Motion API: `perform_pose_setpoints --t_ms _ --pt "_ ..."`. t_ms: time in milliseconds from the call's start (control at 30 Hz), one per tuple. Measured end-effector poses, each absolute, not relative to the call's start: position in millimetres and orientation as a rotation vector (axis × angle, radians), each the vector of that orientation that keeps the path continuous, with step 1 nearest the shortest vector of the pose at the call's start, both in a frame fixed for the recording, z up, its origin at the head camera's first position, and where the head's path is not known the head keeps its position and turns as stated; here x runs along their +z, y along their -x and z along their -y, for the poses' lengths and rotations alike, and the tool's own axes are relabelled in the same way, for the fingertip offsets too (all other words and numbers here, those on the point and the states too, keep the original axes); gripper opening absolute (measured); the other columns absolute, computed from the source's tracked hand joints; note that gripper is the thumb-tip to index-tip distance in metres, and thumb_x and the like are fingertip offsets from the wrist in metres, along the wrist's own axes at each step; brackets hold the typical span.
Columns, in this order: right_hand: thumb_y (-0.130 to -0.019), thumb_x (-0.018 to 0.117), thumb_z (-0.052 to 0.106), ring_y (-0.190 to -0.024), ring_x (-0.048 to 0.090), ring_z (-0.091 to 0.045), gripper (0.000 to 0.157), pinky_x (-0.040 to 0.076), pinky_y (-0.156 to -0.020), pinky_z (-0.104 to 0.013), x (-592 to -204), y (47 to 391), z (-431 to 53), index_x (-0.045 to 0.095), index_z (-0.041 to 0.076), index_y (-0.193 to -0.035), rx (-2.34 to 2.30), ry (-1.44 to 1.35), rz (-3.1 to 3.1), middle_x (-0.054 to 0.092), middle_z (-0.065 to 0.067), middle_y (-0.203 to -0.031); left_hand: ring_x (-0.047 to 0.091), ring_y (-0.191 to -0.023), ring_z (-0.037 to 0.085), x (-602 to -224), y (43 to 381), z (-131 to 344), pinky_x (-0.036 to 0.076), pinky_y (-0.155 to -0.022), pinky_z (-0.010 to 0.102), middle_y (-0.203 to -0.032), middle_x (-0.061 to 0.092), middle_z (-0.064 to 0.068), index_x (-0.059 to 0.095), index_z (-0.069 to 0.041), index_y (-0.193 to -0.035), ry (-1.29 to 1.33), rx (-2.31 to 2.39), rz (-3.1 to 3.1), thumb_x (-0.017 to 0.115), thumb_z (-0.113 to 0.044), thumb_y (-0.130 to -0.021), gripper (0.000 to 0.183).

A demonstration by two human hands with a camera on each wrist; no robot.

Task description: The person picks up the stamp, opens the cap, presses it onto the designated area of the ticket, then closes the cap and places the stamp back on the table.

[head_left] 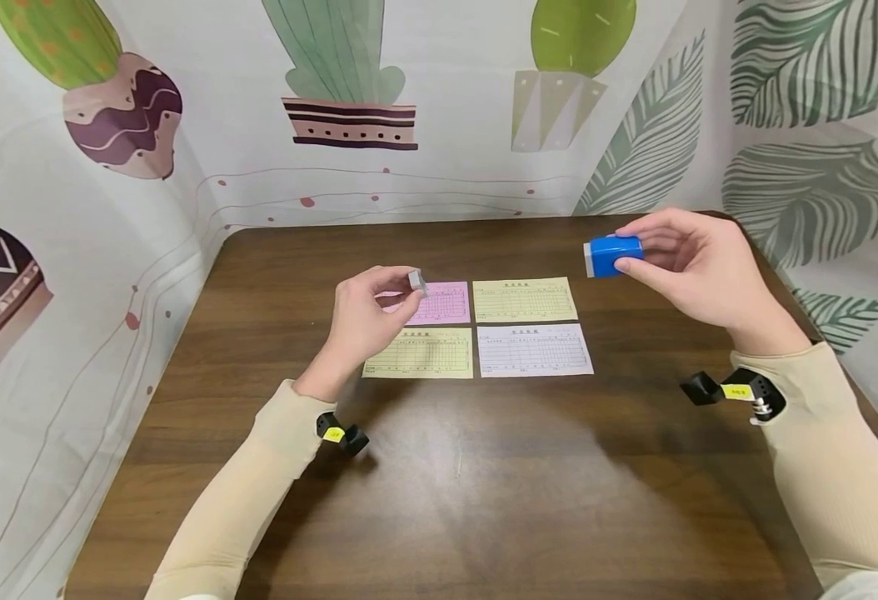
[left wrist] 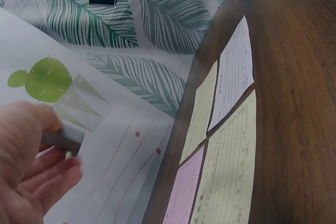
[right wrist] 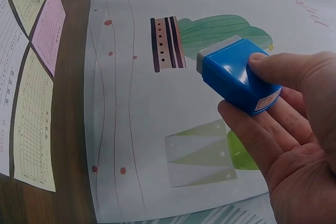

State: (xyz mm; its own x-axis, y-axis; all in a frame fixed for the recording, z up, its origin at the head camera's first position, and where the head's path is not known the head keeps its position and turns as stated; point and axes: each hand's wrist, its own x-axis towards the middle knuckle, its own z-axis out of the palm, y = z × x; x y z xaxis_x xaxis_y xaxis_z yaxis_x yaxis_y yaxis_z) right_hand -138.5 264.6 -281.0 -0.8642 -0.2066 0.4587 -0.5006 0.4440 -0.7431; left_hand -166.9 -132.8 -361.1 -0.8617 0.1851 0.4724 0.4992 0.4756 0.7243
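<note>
Blue stamp (head_left: 617,256) is held in the right hand (head_left: 709,267), raised above the table (head_left: 484,500), to the right of and farther back than the white slip (head_left: 535,350). Grip: clamped on the stamp's body, thumb pressed on one side, fingers set against the other. Pale gray edge is pointed left, toward the white slip's side of the table; a dark face is shown in the left wrist view. Small label (right wrist: 269,100) is seen on the opposite end.

Gray cap (head_left: 418,282) is pinched between thumb and fingers of the left hand (head_left: 367,321), held up left of and farther back than the white slip. Cap and stamp are kept well apart. Left hand is blurred in its own wrist view, but the pinch is made out.

Four printed forms are laid out in a two-by-two block. Directly behind the white slip, the back yellow slip (head_left: 525,300) is placed; just left of it, the front yellow slip (head_left: 431,353); diagonally back-left, the pink slip (head_left: 442,302), partly covered by the left hand. Fine print can't be read.

Cactus-and-leaf cloth (head_left: 469,58) is hung beyond the white slip. Beige sleeves (head_left: 821,467) are worn.
</note>
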Motion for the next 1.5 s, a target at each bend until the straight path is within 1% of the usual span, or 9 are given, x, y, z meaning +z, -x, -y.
perform_pose_setpoints --t_ms 133,233,567,733,1000,1133,1267,1367,1500 --pt "-0.080 0.081 -0.019 -0.085 0.077 -0.001 0.036 0.061 -0.077 -0.012 -280.7 137.4 -265.2 0.073 -0.010 -0.114 1.377 -0.613 2.399 0.079 0.014 -0.096 0.081 -0.094 0.026 -358.9 167.3 126.2 0.067 -0.085 0.038 -0.099 0.078 0.013 0.078 -0.001 -0.106 0.541 -1.408 2.359 0.082 -0.006 -0.088 0.020" --pt "-0.080 0.081 -0.018 -0.085 0.077 -0.001 0.036 0.061 -0.077 -0.012 -280.3 136.5 -265.8 0.074 -0.009 -0.114 1.363 -0.613 2.403 0.079 0.014 -0.096 0.081 -0.092 0.025 -359.0 167.8 121.1 0.067 -0.084 0.035 -0.098 0.075 0.011 0.078 -0.001 -0.105 0.553 -1.440 2.349 0.081 -0.005 -0.086 0.020" --pt "-0.081 0.081 -0.018 -0.085 0.077 0.000 0.036 0.061 -0.076 -0.012 -280.0 133.5 -267.3 0.074 -0.008 -0.115 1.349 -0.605 2.409 0.079 0.014 -0.096 0.078 -0.091 0.023 -360.4 168.9 104.5 0.067 -0.083 0.031 -0.101 0.079 0.012 0.079 -0.002 -0.112 0.679 -1.383 2.355 0.077 -0.004 -0.088 0.024" --pt "-0.081 0.082 -0.017 -0.084 0.077 0.000 0.036 0.060 -0.076 -0.011 -280.8 132.9 -268.6 0.074 -0.007 -0.115 1.348 -0.592 2.413 0.079 0.015 -0.097 0.077 -0.090 0.022 -359.2 168.7 95.4 0.066 -0.083 0.029 -0.100 0.078 0.010 0.081 -0.003 -0.114 0.728 -1.348 2.359 0.078 -0.005 -0.089 0.026" --pt "-0.081 0.082 -0.017 -0.085 0.077 0.000 0.036 0.060 -0.077 -0.011 -281.2 133.0 -269.9 0.074 -0.007 -0.115 1.343 -0.595 2.408 0.079 0.016 -0.095 0.075 -0.089 0.020 -358.7 166.3 79.8 0.064 -0.083 0.027 -0.104 0.078 0.010 0.081 -0.005 -0.117 0.799 -1.382 2.389 0.078 -0.006 -0.089 0.028" --pt "-0.081 0.081 -0.017 -0.085 0.077 0.000 0.036 0.060 -0.077 -0.011 -282.0 132.3 -270.8 0.074 -0.008 -0.115 1.348 -0.601 2.407 0.079 0.016 -0.095 0.075 -0.087 0.018 -359.7 165.3 71.7 0.064 -0.083 0.025 -0.103 0.077 0.009 0.081 -0.006 -0.118 0.823 -1.373 2.411 0.079 -0.008 -0.090 0.029" --pt "-0.081 0.081 -0.017 -0.086 0.077 -0.001 0.036 0.060 -0.078 -0.012 -282.1 132.3 -272.1 0.073 -0.008 -0.116 1.353 -0.606 2.407 0.079 0.015 -0.096 0.075 -0.085 0.018 -360.2 164.4 64.0 0.064 -0.082 0.028 -0.102 0.076 0.008 0.081 -0.006 -0.119 0.846 -1.347 2.435 0.080 -0.009 -0.089 0.030" --pt "-0.081 0.081 -0.017 -0.086 0.077 -0.001 0.037 0.060 -0.078 -0.012 -282.3 132.6 -273.4 0.074 -0.008 -0.116 1.358 -0.603 2.401 0.080 0.015 -0.096 0.074 -0.084 0.018 -359.8 163.5 57.3 0.064 -0.080 0.032 -0.101 0.075 0.008 0.081 -0.006 -0.119 0.872 -1.325 2.462 0.080 -0.010 -0.090 0.030" --pt "-0.081 0.081 -0.018 -0.086 0.077 -0.002 0.037 0.061 -0.078 -0.012 -283.5 133.6 -274.5 0.073 -0.009 -0.116 1.399 -0.608 2.386 0.080 0.012 -0.096 0.072 -0.083 0.017 -359.6 162.7 48.1 0.059 -0.067 0.027 -0.101 0.074 0.007 0.081 -0.006 -0.120 0.906 -1.292 2.496 0.080 -0.013 -0.091 0.030"
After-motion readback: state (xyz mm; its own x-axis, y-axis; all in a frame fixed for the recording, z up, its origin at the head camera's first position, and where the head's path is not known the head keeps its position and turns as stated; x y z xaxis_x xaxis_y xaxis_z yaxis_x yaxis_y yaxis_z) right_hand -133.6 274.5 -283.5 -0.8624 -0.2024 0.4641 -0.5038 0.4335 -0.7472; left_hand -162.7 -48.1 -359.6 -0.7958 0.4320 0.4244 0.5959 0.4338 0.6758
